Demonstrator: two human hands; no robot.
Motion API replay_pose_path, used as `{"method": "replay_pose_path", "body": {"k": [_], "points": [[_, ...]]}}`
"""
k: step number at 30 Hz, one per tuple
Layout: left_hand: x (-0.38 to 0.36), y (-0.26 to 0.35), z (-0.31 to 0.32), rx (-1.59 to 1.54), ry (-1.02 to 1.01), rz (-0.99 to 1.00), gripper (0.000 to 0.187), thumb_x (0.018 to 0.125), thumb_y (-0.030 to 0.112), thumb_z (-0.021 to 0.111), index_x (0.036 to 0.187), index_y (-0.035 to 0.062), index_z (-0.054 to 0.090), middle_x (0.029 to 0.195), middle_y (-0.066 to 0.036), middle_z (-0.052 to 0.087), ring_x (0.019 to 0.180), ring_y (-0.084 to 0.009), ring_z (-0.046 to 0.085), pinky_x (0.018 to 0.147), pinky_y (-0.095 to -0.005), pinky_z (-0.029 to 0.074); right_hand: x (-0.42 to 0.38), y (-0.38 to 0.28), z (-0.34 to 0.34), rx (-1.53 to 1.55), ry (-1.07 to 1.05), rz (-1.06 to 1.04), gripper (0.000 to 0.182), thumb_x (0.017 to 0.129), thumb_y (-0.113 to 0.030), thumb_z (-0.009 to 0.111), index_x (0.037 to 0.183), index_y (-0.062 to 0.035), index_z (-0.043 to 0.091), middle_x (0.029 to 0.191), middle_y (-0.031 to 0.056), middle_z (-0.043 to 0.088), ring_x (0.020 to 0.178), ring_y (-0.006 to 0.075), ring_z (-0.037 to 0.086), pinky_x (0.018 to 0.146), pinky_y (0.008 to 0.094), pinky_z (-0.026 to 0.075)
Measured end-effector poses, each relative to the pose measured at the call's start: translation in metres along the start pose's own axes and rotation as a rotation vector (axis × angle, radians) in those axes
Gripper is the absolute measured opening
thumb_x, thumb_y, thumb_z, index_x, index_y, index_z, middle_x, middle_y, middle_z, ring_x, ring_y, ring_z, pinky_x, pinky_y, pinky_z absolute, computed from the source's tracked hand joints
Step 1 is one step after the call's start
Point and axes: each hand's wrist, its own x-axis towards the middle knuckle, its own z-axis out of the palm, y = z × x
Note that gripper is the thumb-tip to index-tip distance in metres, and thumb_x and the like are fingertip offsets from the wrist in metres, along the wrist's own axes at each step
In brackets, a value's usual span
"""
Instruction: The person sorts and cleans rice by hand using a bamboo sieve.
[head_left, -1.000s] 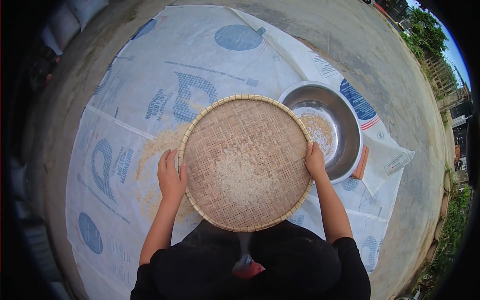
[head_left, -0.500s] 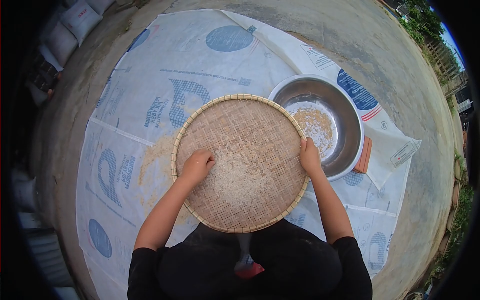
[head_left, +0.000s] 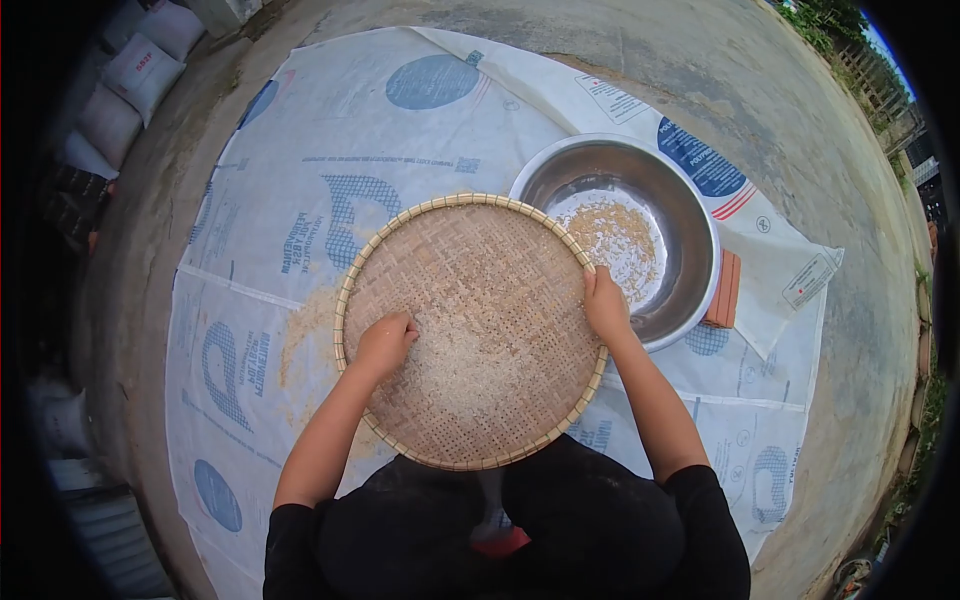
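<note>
My right hand (head_left: 607, 308) grips the woven tray (head_left: 405, 265).
My left hand (head_left: 384, 346) curls closed beside the grain (head_left: 470, 375), contents hidden.

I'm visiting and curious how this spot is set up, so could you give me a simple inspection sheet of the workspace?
Surface: printed white sheet spread on grey ground, one far edge folded over.
Job's things: round woven tray with pale grains inside; metal basin beyond its right side, holding yellowish bits.
Clutter: loose bits scattered left of the tray; reddish bricks by the basin, partly hidden.
Grips: left grip, a bare hand, curled over the tray's inside, anything held not visible; right grip on the tray's rim.
Cables: nothing seen on the sheet.
Surroundings: filled sacks at far left; fence and greenery at right.
</note>
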Motion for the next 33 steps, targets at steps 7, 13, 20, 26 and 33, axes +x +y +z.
{"method": "replay_pose_path", "body": {"k": [7,13,20,26,33], "points": [[0.001,-0.004,-0.006,-0.117,0.038,0.04,0.011,0.08,0.012,0.06,0.082,0.0031,0.055,0.081,-0.013,0.058,0.078,-0.0296,0.056,0.067,-0.0372,0.045,0.0,0.002,0.001,-0.012,-0.01,0.006,0.03,0.093,-0.03,0.039,0.093,-0.0011,0.047,0.08,0.0262,0.06,0.078,0.0445,0.057,0.068,0.0519,0.044],[0.0,0.003,-0.005,-0.078,0.068,0.11,0.01,0.079,0.011,0.06,0.083,0.0048,0.055,0.081,-0.011,0.057,0.078,-0.0283,0.056,0.067,-0.0369,0.045,0.001,0.003,0.002,-0.011,-0.011,0.006,0.03,0.093,-0.03,0.038,0.093,-0.0013,0.047,0.08,0.0259,0.06,0.077,0.0439,0.058,0.068,0.0518,0.044],[0.002,-0.001,-0.001,0.057,0.059,0.2,0.01,0.08,0.013,0.058,0.086,0.0063,0.054,0.085,-0.01,0.058,0.082,-0.0297,0.056,0.068,-0.0384,0.045,0.001,0.0,0.001,-0.033,-0.006,0.011,0.03,0.093,-0.031,0.038,0.092,-0.0014,0.047,0.078,0.0249,0.06,0.076,0.0433,0.058,0.067,0.0513,0.045],[0.016,0.025,-0.016,-0.073,-0.055,0.137,0.01,0.086,0.015,0.053,0.087,0.0047,0.052,0.085,-0.011,0.057,0.082,-0.0266,0.057,0.071,-0.036,0.045,0.0,0.0,0.001,-0.049,0.002,0.01,0.03,0.093,-0.031,0.039,0.091,-0.0014,0.047,0.077,0.0249,0.06,0.075,0.0428,0.059,0.066,0.0512,0.045],[0.025,0.131,-0.109,-1.039,-0.101,0.353,0.03,0.092,0.016,0.048,0.12,0.0056,0.048,0.104,-0.006,0.06,0.095,-0.0181,0.058,0.077,-0.0313,0.045,-0.002,-0.001,0.002,-0.071,0.008,-0.017,0.029,0.093,-0.03,0.04,0.089,-0.0019,0.047,0.077,0.0249,0.06,0.074,0.0429,0.059,0.065,0.0516,0.045]]}}
